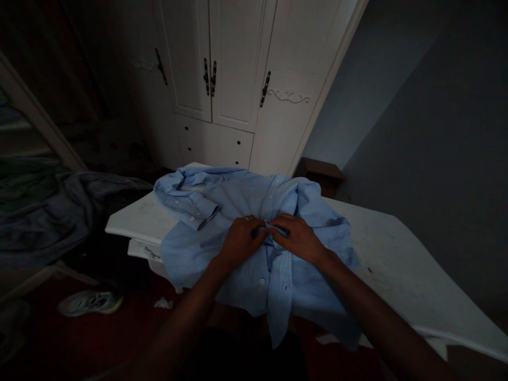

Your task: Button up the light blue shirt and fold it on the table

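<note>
A light blue button-up shirt (242, 196) lies spread over a white table, its lower hem hanging past the near edge. My left hand (242, 241) and my right hand (297, 235) meet at the middle of the shirt's front. Both pinch the fabric of the button placket between thumb and fingers, thumbs almost touching. Whether a button sits between the fingertips is hidden. Below the hands, the two front edges hang side by side, one with a white button, the other with a buttonhole. One cuffed sleeve is folded over at the left.
The white table (397, 264) extends to the right, with a small dark mark. A white wardrobe (238, 69) stands behind it. A brown box-like piece (321, 172) is by the wall. A shoe (91, 303) lies on the red floor; dark clothes (75, 211) are heaped at left.
</note>
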Action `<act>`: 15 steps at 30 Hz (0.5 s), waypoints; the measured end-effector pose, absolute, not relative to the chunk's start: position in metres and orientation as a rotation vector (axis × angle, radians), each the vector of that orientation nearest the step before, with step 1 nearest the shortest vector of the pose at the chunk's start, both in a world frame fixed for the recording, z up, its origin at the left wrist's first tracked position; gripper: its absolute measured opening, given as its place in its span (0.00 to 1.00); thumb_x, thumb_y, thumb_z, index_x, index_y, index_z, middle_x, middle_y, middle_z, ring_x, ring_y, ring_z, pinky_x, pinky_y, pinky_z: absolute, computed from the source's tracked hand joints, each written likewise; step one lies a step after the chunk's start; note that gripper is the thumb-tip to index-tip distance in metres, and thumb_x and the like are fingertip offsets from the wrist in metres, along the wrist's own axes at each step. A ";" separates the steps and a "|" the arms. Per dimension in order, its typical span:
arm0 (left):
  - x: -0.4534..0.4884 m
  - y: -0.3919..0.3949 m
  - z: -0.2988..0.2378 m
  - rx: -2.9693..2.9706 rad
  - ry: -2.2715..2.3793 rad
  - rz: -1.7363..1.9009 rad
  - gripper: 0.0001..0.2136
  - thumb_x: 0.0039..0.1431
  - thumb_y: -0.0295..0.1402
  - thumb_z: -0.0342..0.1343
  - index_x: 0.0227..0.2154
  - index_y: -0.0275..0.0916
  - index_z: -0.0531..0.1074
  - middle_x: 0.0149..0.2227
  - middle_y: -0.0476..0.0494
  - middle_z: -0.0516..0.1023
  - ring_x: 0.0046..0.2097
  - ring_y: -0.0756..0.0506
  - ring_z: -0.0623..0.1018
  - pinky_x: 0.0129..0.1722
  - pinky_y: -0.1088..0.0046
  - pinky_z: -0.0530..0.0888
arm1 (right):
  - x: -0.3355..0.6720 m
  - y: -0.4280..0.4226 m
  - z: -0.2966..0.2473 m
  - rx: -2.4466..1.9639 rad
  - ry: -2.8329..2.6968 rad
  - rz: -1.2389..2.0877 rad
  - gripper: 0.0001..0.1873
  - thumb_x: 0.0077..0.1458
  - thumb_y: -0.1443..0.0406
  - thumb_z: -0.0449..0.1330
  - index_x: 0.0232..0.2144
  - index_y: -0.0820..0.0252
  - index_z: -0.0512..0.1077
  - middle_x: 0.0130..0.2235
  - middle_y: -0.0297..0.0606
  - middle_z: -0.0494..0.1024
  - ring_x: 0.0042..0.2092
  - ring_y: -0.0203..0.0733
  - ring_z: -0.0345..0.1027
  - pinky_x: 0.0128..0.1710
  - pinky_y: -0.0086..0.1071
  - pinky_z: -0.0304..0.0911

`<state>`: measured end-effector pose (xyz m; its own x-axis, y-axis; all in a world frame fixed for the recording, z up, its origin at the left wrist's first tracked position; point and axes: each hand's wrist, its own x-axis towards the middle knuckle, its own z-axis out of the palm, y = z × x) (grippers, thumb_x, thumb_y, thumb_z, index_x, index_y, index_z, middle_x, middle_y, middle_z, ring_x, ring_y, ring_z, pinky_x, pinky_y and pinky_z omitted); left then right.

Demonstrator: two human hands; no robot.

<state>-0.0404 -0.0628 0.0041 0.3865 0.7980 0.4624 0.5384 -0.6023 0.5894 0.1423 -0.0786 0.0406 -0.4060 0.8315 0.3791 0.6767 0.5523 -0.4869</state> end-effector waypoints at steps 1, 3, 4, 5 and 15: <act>-0.041 -0.062 0.004 2.276 1.146 1.068 0.09 0.62 0.35 0.53 0.37 0.38 0.77 0.37 0.42 0.80 0.41 0.44 0.78 0.45 0.66 0.71 | 0.141 -0.078 0.041 -1.191 -2.210 0.333 0.08 0.57 0.63 0.60 0.36 0.55 0.79 0.35 0.39 0.79 0.37 0.42 0.72 0.40 0.35 0.65; -0.042 -0.061 0.004 2.198 1.089 1.097 0.08 0.62 0.34 0.53 0.36 0.38 0.76 0.37 0.43 0.80 0.41 0.45 0.78 0.45 0.67 0.71 | 0.141 -0.077 0.043 -1.171 -2.226 0.344 0.09 0.57 0.60 0.61 0.36 0.56 0.79 0.34 0.39 0.79 0.36 0.42 0.72 0.39 0.35 0.65; -0.042 -0.060 0.003 2.161 1.064 1.106 0.08 0.62 0.33 0.53 0.35 0.38 0.76 0.37 0.43 0.80 0.41 0.45 0.78 0.45 0.68 0.71 | 0.142 -0.075 0.044 -1.167 -2.231 0.356 0.09 0.58 0.60 0.61 0.35 0.56 0.79 0.33 0.39 0.79 0.35 0.42 0.72 0.38 0.35 0.64; -0.043 -0.059 0.003 2.130 1.045 1.112 0.08 0.62 0.33 0.53 0.35 0.38 0.76 0.37 0.43 0.80 0.41 0.45 0.78 0.45 0.68 0.71 | 0.143 -0.074 0.044 -1.168 -2.234 0.370 0.09 0.58 0.59 0.61 0.35 0.56 0.79 0.33 0.38 0.80 0.35 0.42 0.72 0.37 0.34 0.64; -0.040 -0.058 0.006 2.025 1.093 1.052 0.11 0.63 0.35 0.49 0.32 0.38 0.76 0.33 0.45 0.80 0.36 0.46 0.78 0.40 0.71 0.72 | 0.148 -0.063 0.034 -1.231 -2.147 0.550 0.10 0.57 0.62 0.58 0.34 0.57 0.79 0.29 0.33 0.79 0.28 0.35 0.67 0.28 0.28 0.58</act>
<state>-0.0405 -0.0584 0.0057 0.3461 0.8675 0.3572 0.3902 -0.4793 0.7861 0.1476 -0.0626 0.0337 -0.3926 0.8725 0.2909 0.6254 0.4852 -0.6112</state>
